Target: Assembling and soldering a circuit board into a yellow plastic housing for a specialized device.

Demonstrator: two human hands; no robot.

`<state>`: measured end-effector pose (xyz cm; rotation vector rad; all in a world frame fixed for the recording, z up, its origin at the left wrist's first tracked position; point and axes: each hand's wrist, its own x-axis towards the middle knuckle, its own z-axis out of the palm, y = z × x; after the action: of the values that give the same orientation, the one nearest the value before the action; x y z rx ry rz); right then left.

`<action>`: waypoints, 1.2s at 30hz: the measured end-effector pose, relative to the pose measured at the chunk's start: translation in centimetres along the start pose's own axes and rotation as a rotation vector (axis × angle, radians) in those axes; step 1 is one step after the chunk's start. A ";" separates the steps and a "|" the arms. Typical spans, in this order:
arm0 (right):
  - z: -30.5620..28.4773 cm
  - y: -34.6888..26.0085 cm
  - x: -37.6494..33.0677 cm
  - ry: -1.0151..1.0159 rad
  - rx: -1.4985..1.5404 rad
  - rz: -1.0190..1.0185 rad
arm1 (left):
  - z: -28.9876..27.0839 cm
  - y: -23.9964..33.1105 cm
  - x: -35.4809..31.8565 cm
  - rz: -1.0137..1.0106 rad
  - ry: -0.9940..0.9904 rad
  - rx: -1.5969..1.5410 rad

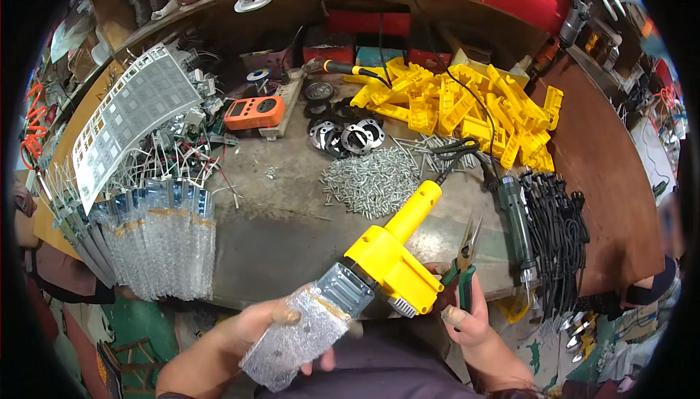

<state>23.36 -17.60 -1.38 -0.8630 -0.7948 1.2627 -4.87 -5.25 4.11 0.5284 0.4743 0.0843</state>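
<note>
In the head view, a bubble-wrapped metal piece (299, 337) is gripped by the left hand (261, 322) at the lower middle, in front of the worktop (270, 253). Its wrap is pressed from above by the thumb, while the other fingers are curled beneath and partly hidden, their tips seen past the near edge; the hand is thus clamped on the wrapped part. Beyond these fingers, up and to the right, the bare metal end is joined to a yellow housing (397, 271), whose handle is pointed away from the body and is met by a black cord (456, 150). Green-handled pliers (464, 279) are clasped by the fingers of the right hand (474, 322), with the thumb laid against one grip and the tips pointed upward. The pliers are held just beside the housing's right end; whether it is touched by a fingertip there cannot be told. Past the handle, a heap of screws (372, 180) is spread on the worktop, with yellow plastic parts (467, 107) piled behind it. Farther right, an electric screwdriver (516, 231) is laid beside bundled black cables (554, 239).
</note>
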 end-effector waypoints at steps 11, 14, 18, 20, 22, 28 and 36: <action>1.1 0.2 -0.9 -0.257 -0.225 -0.103 | -3.0 2.6 2.8 -0.076 0.177 0.392; 0.3 -0.1 -0.5 -0.064 -0.137 -0.078 | -4.6 2.4 2.6 0.051 0.235 0.916; -0.9 -0.3 0.8 0.145 -0.284 -0.083 | -4.3 3.2 2.1 0.052 0.244 0.883; -2.4 -1.2 1.4 0.135 -0.418 -0.075 | -3.8 4.3 1.8 0.051 0.248 0.891; -1.8 -3.0 2.7 0.212 -0.655 -0.132 | -3.5 4.8 1.4 0.046 0.228 0.983; -0.7 -9.5 11.9 0.298 -1.537 -0.154 | -3.9 4.2 0.7 0.005 0.305 1.370; 2.4 -5.6 13.9 0.069 -1.260 -0.126 | -0.3 5.5 -1.0 -0.014 0.298 1.491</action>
<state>25.74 -4.15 5.16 -1.7832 -1.5859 0.4963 -5.63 -0.59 7.06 1.9904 0.7934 -0.2397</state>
